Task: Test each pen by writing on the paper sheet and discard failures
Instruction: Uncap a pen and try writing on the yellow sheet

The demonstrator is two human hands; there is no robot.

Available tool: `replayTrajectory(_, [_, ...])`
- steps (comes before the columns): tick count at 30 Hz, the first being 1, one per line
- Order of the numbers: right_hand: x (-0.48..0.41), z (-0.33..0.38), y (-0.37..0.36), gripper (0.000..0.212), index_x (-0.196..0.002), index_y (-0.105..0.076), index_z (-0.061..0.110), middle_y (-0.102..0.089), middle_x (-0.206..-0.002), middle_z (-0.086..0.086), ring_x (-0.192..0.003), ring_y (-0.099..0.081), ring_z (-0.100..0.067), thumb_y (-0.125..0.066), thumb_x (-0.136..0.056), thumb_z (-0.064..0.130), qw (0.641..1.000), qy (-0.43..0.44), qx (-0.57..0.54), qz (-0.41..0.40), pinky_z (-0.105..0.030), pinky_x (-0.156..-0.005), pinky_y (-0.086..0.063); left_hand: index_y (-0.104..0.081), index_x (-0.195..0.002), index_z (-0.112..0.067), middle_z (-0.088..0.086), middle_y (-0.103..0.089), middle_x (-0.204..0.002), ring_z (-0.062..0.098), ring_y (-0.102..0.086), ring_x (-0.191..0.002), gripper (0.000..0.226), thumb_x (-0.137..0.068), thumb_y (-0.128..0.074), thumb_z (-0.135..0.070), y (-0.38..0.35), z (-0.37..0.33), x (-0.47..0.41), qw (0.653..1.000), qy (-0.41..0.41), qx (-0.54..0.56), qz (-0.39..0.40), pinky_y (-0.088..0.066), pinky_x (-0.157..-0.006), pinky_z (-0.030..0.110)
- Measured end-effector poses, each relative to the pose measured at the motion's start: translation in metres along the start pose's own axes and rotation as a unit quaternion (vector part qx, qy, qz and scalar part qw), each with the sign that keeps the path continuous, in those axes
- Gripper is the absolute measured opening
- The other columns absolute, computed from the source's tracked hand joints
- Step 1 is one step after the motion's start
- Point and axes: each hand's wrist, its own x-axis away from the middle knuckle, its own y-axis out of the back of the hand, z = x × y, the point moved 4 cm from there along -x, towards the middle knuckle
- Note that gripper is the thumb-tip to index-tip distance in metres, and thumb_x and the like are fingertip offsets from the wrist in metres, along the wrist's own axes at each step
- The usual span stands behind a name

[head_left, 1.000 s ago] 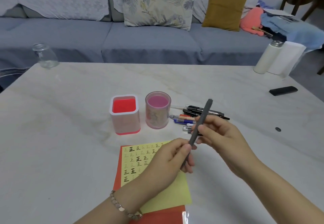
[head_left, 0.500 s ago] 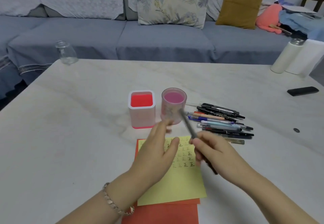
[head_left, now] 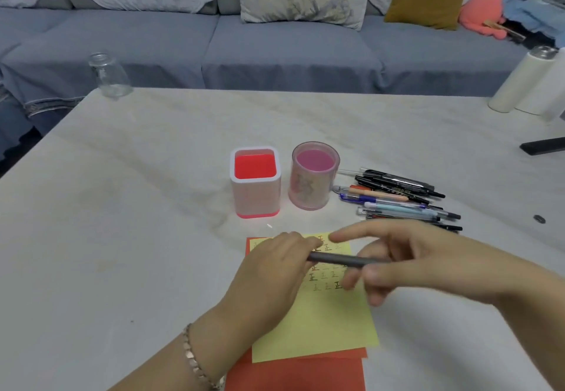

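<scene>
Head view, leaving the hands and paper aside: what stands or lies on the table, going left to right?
Clear glass jar → square white pen holder with red inside → round pink translucent cup → pile of mixed pens → white cylindrical bottle.

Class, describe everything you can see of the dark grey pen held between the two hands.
The dark grey pen is a slim, matte, plastic-looking stick of one even colour. It lies almost level, dipping slightly to the right, over the yellow paper sheet. The left hand grips its left end and the right hand holds its right end, hiding both tips. Whether it is capped cannot be told.
</scene>
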Motion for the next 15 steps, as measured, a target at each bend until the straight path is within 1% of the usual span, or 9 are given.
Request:
replayTrajectory(1, [0.002, 0.001, 0.003, 0.051, -0.114, -0.063, 0.025, -0.072, -0.099, -0.011, -0.080, -0.067, -0.021, -0.080, -0.067, 0.034, 0.996, 0.024, -0.081, 0.017, -0.024, -0.068, -0.052, -0.057, -0.105, -0.017, -0.005, -0.058, -0.078, 0.009, -0.043, -0.073, 0.026, -0.090, -0.039, -0.029, 0.001, 0.001, 0.000, 0.999, 0.037, 0.027, 0.007, -0.032, -0.063, 0.022])
replayTrajectory(2, [0.002, 0.001, 0.006, 0.058, -0.114, -0.064, 0.022, -0.070, -0.102, -0.015, -0.084, -0.068, -0.024, -0.082, -0.062, 0.041, 0.989, 0.057, -0.136, 0.015, -0.025, -0.066, -0.052, -0.057, -0.108, -0.019, -0.010, -0.056, -0.077, 0.008, -0.043, -0.073, 0.027, -0.093, -0.038, -0.031, 0.002, 0.000, 0.001, 0.994, 0.085, 0.070, 0.012, -0.032, -0.062, 0.021])
replayTrajectory(3, [-0.002, 0.000, 0.007, 0.058, -0.110, -0.066, 0.020, -0.071, -0.096, -0.014, -0.079, -0.067, -0.023, -0.081, -0.060, 0.045, 0.981, 0.087, -0.170, -0.014, -0.023, -0.062, -0.051, -0.056, -0.110, -0.022, -0.015, -0.053, -0.073, 0.006, -0.044, -0.070, 0.027, -0.096, -0.036, -0.034, 0.002, 0.000, 0.001, 0.982, 0.134, 0.131, 0.028, -0.031, -0.060, 0.021])
replayTrajectory(4, [-0.009, -0.004, 0.007, 0.052, -0.103, -0.068, 0.018, -0.069, -0.082, -0.010, -0.067, -0.063, -0.018, -0.079, -0.061, 0.046, 0.974, 0.104, -0.187, -0.075, -0.019, -0.054, -0.047, -0.054, -0.111, -0.024, -0.017, -0.050, -0.065, 0.005, -0.044, -0.064, 0.027, -0.097, -0.034, -0.035, -0.002, -0.001, 0.004, 0.968, 0.168, 0.182, 0.041, -0.030, -0.057, 0.021])
replayTrajectory(6, [-0.027, -0.016, -0.003, 0.031, -0.078, -0.060, 0.010, -0.051, -0.052, 0.000, -0.043, -0.044, -0.009, -0.069, -0.072, 0.040, 0.955, 0.088, -0.180, -0.218, -0.014, -0.040, -0.032, -0.052, -0.109, -0.027, -0.015, -0.049, -0.058, 0.005, -0.043, -0.056, 0.032, -0.095, -0.028, -0.043, -0.008, -0.008, 0.003, 0.958, 0.168, 0.228, 0.050, -0.029, -0.052, 0.022])
replayTrajectory(7, [-0.036, -0.023, -0.009, 0.028, -0.068, -0.053, 0.011, -0.042, -0.045, 0.004, -0.037, -0.036, -0.007, -0.064, -0.078, 0.034, 0.947, 0.073, -0.161, -0.268, -0.013, -0.038, -0.027, -0.052, -0.106, -0.027, -0.013, -0.050, -0.060, 0.006, -0.043, -0.057, 0.033, -0.093, -0.027, -0.044, -0.010, -0.012, 0.002, 0.956, 0.159, 0.243, 0.052, -0.032, -0.054, 0.024])
replayTrajectory(10, [-0.055, -0.037, -0.023, 0.041, -0.053, -0.039, 0.016, -0.034, -0.036, 0.010, -0.034, -0.032, -0.004, -0.061, -0.086, 0.029, 0.922, 0.068, -0.087, -0.371, -0.014, -0.039, -0.026, -0.048, -0.086, -0.032, -0.010, -0.047, -0.066, 0.008, -0.044, -0.065, 0.022, -0.091, -0.028, -0.039, -0.016, -0.014, 0.001, 0.946, 0.167, 0.269, 0.065, -0.035, -0.061, 0.028])
replayTrajectory(12, [-0.058, -0.043, -0.026, 0.046, -0.050, -0.033, 0.018, -0.031, -0.036, 0.011, -0.037, -0.031, -0.005, -0.057, -0.088, 0.028, 0.904, 0.063, -0.074, -0.417, -0.019, -0.042, -0.027, -0.044, -0.086, -0.029, -0.010, -0.046, -0.068, 0.007, -0.043, -0.064, 0.020, -0.091, -0.027, -0.038, -0.019, -0.014, 0.003, 0.945, 0.177, 0.263, 0.081, -0.034, -0.061, 0.028])
replayTrajectory(15, [-0.062, -0.049, -0.031, 0.048, -0.050, -0.028, 0.018, -0.026, -0.041, 0.009, -0.039, -0.027, -0.009, -0.053, -0.091, 0.017, 0.893, 0.060, -0.149, -0.421, -0.022, -0.042, -0.024, -0.043, -0.087, -0.025, -0.010, -0.045, -0.059, 0.007, -0.042, -0.056, 0.021, -0.090, -0.029, -0.039, -0.017, -0.014, 0.006, 0.955, 0.164, 0.237, 0.073, -0.030, -0.054, 0.025])
